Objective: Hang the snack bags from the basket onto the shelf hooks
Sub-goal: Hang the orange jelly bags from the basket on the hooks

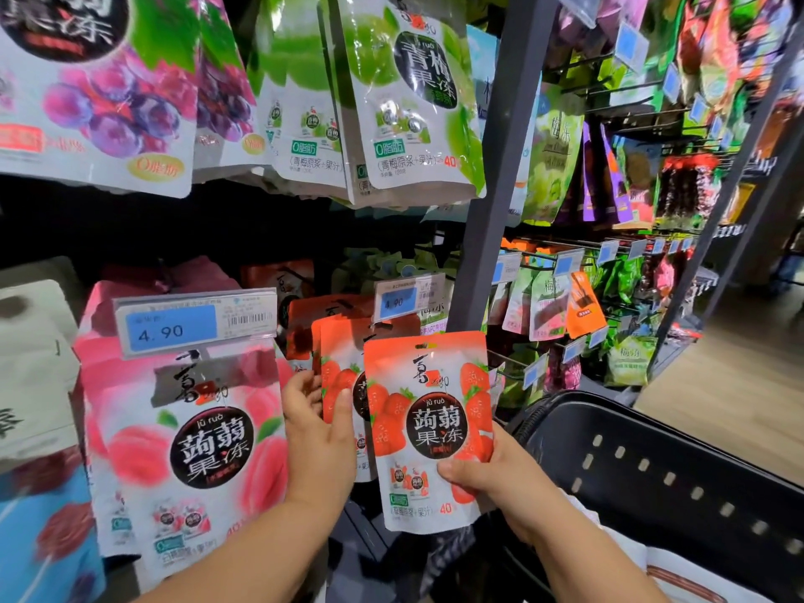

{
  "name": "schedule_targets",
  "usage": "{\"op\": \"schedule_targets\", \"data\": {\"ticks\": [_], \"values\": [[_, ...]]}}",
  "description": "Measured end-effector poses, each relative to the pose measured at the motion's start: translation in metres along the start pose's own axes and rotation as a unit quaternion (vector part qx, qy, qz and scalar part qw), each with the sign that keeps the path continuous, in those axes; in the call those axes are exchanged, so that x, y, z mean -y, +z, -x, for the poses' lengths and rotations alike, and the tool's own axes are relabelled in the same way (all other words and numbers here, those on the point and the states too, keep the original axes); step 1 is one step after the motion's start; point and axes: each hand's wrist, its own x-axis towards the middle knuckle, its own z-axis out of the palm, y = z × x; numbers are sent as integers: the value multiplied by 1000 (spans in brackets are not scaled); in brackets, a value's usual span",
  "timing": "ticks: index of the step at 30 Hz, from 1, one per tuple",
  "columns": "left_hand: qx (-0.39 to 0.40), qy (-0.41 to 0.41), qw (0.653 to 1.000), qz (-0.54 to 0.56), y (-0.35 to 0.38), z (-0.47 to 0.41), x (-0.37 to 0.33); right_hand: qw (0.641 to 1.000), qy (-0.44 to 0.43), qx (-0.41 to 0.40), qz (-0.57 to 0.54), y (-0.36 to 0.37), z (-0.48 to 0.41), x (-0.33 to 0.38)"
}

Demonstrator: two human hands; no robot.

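Nearest, the right hand [491, 476] grips a strawberry bag [428, 428] by its lower right corner. The thumb is pressed across the front and the fingers are curled behind, out of sight. The bag is held upright with its print facing the camera, just in front of the shelf and left of the basket [652, 463]. The basket is black with perforated walls and sits low at the right, and something white shows inside it at the bottom edge.

The left hand [317, 433] is a little farther in, at the left edge of the hung bags [343, 376], a stack of the same strawberry kind. Its thumb lies on the front bag and its fingers reach behind the stack, so the hand is half closed and pinches them. The held bag overlaps the right side of that stack.

Left of the hands hangs a large peach bag [191, 437] under a blue 4.90 tag [195, 324]. A second tag [407, 295] sits above the strawberry stack, and I cannot make out the hook behind it.

Higher up hang green bags [413, 102] and, to their left, grape bags [95, 89]. A grey post [491, 189] stands to the right. Beyond it, a far rack [631, 263] carries many small packets on hooks.
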Motion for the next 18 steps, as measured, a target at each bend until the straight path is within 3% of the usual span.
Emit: {"op": "schedule_targets", "data": {"ticks": [5, 10, 18], "values": [[-8, 147, 988, -52, 0, 14, -1, 1000, -16, 17, -17, 13, -13, 2], [56, 83, 995, -9, 0, 15, 4, 999, -30, 20, -15, 24, -26, 5], [123, 91, 986, -72, -4, 13, 13, 999, -34, 19, -22, 29, -47, -1]]}}
